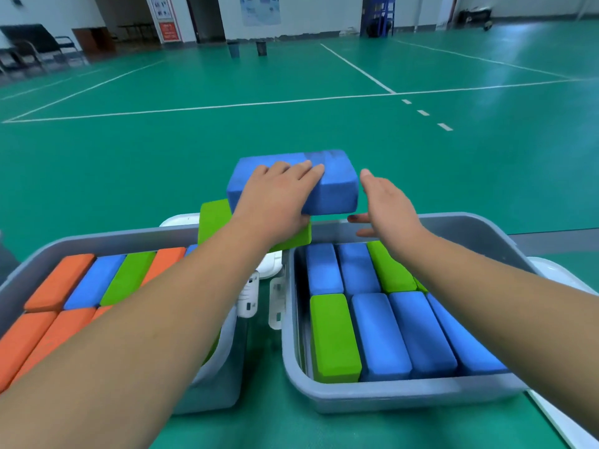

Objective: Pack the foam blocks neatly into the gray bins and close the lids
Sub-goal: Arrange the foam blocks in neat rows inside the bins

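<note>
Seemingly light and squashy, the blue block (337, 179) is being gripped edgewise by the left hand (275, 202); the right hand (385, 205) is hovering flat-fingered, empty.

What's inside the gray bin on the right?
The right bin holds two rows of blue blocks and green blocks. The right forearm covers part of the back row; anything beneath is hidden.

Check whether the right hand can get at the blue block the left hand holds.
Probably yes: the right hand is open beside the right end of the blue block, nothing between; the left hand grips only its left part.
</note>
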Demonstrator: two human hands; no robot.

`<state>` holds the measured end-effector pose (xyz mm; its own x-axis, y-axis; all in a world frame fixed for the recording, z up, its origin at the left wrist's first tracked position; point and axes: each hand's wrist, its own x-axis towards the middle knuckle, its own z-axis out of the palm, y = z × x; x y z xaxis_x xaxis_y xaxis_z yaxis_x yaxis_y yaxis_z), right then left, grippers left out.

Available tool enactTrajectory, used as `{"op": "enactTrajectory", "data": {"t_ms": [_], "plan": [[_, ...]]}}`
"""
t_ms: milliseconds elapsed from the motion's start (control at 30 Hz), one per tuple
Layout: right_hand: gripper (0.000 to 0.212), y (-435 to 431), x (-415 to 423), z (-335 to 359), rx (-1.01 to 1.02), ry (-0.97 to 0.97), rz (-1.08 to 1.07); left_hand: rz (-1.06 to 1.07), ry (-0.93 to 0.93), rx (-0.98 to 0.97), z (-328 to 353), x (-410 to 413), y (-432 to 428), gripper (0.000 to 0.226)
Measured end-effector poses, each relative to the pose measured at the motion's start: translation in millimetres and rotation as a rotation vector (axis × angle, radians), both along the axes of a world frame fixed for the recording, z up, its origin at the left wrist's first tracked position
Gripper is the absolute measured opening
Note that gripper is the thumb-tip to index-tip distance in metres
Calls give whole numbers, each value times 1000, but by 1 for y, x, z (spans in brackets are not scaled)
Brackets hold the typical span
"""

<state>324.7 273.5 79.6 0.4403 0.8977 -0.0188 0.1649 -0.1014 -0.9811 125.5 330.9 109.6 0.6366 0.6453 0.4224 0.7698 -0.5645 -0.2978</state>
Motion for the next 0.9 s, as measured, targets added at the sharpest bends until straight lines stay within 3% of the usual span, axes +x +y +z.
{"op": "enactTrajectory", "data": {"t_ms": [100,200,367,500,667,733,833,900], "plan": [[42,-6,11,7,22,192,-62,-114,-2,43,-5,31,-16,92],[39,-15,29,10,70,218,-164,-187,-48,57,-12,60,-28,91],[37,-33,78,17,86,111,-331,-253,-152,-36,-22,111,-42,95],[31,-57,131,21,71,-122,-469,-271,-214,-161,-44,150,-57,101],[52,-88,196,21,32,-344,-625,-72,-324,-415,-97,182,-83,110],[46,-102,209,20,56,-402,-613,-58,-260,-553,-116,191,-89,115],[26,-120,220,16,86,-601,-523,-198,-2,-710,-141,199,-92,114],[34,-130,224,11,55,-719,-466,-266,111,-750,-153,200,-91,110]]}}
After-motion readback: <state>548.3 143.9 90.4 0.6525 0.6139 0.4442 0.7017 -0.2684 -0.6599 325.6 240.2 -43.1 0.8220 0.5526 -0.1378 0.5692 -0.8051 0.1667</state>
